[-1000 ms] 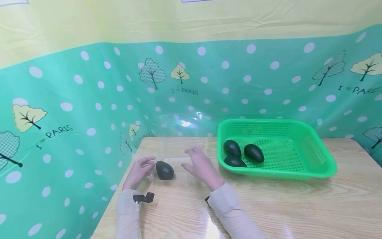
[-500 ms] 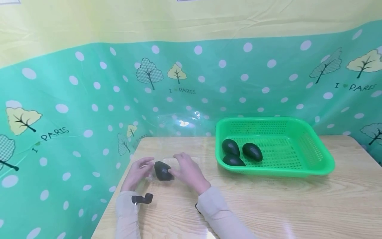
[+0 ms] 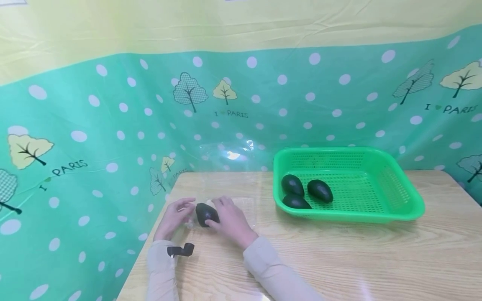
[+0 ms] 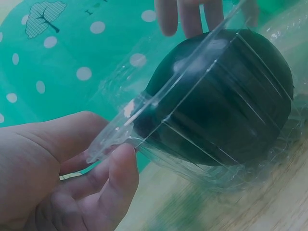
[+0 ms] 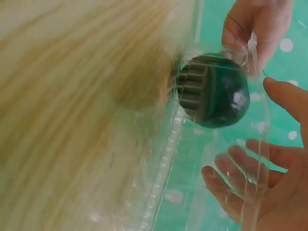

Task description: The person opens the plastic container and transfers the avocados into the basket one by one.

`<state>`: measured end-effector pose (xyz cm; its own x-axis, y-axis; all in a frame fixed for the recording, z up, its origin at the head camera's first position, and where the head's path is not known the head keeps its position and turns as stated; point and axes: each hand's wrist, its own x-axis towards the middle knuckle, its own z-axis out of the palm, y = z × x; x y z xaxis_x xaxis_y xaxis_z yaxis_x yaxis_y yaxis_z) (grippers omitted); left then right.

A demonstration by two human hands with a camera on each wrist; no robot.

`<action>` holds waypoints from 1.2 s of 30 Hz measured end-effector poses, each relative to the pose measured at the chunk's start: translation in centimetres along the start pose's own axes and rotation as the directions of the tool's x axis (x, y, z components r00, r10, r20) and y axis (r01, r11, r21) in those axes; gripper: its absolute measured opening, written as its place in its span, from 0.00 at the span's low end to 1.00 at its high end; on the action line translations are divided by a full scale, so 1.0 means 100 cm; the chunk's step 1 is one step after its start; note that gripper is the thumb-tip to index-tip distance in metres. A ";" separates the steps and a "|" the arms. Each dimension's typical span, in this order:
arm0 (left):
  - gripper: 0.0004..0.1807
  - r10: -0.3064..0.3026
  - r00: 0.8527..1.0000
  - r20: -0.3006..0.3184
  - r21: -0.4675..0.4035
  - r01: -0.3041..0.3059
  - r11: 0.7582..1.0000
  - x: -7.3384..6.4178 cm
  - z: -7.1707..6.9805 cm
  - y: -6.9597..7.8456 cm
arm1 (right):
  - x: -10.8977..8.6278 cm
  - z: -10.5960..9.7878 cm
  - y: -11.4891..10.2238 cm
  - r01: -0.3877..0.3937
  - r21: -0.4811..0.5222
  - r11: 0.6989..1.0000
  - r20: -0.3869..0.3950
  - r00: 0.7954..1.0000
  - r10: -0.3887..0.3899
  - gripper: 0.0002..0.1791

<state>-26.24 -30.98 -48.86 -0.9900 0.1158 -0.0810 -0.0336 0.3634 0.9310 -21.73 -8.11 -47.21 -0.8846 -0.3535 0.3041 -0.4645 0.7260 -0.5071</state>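
A dark avocado [image 3: 205, 214] lies in the left end of a clear plastic clamshell box [image 3: 246, 205] on the table. The box's transparent lid [image 3: 230, 161] stands raised behind it. At the box's left end, my left hand [image 3: 174, 218] pinches its rim [image 4: 113, 132] between thumb and fingers, as the left wrist view shows. My right hand [image 3: 234, 223] is over the box, just right of the avocado. In the right wrist view, the right hand's fingers [image 5: 219, 185] are spread, with a gap between them and the avocado [image 5: 224, 94].
A green plastic basket [image 3: 350, 215] stands to the right on the wooden table [image 3: 339, 259]. Inside at its left end lie three avocados [image 3: 320, 191]. A green and yellow printed curtain [image 3: 124, 167] hangs behind and to the left of the table.
My right hand has moved left and slightly down, to beside the avocado in the box. The left hand has stayed at the box's left end, and the avocado has barely shifted.
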 end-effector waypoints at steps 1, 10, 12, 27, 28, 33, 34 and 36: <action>0.25 0.001 1.000 0.002 0.003 -0.001 1.000 0.000 0.000 0.000 | 0.000 0.002 -0.001 -0.006 0.003 1.000 0.008 1.000 0.006 0.37; 0.24 -0.008 1.000 -0.015 0.008 0.009 1.000 -0.002 0.002 0.003 | 0.004 0.013 -0.005 -0.013 -0.005 1.000 0.025 1.000 0.013 0.38; 0.25 -0.015 1.000 -0.018 0.009 0.015 1.000 -0.002 0.002 0.004 | 0.005 0.015 -0.006 -0.018 -0.003 1.000 0.035 0.999 0.018 0.38; 0.25 -0.027 0.999 -0.024 0.035 0.028 0.999 -0.001 0.002 0.005 | 0.010 0.021 -0.007 -0.075 -0.014 0.997 0.101 0.992 0.076 0.36; 0.25 -0.025 0.999 -0.028 0.035 0.026 0.999 -0.001 0.002 0.003 | 0.010 0.022 -0.007 -0.080 -0.015 0.997 0.104 0.991 0.081 0.36; 0.25 -0.011 0.999 -0.037 0.027 0.012 1.000 0.001 0.002 -0.001 | 0.012 0.025 -0.005 -0.098 -0.012 0.995 0.114 0.989 0.099 0.36; 0.24 -0.010 0.999 -0.039 0.026 0.011 1.000 0.001 0.002 -0.001 | 0.012 0.025 -0.005 -0.100 -0.007 0.995 0.113 0.989 0.100 0.36; 0.24 -0.008 0.999 -0.044 0.027 0.009 1.000 0.002 0.002 -0.001 | 0.013 0.026 -0.005 -0.100 0.006 0.995 0.107 0.989 0.099 0.36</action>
<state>-26.36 -30.78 -49.02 -0.9947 0.0725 -0.0730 -0.0391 0.3893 0.9203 -22.75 -10.45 -48.67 -0.9255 -0.3415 0.1641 -0.3740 0.7544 -0.5394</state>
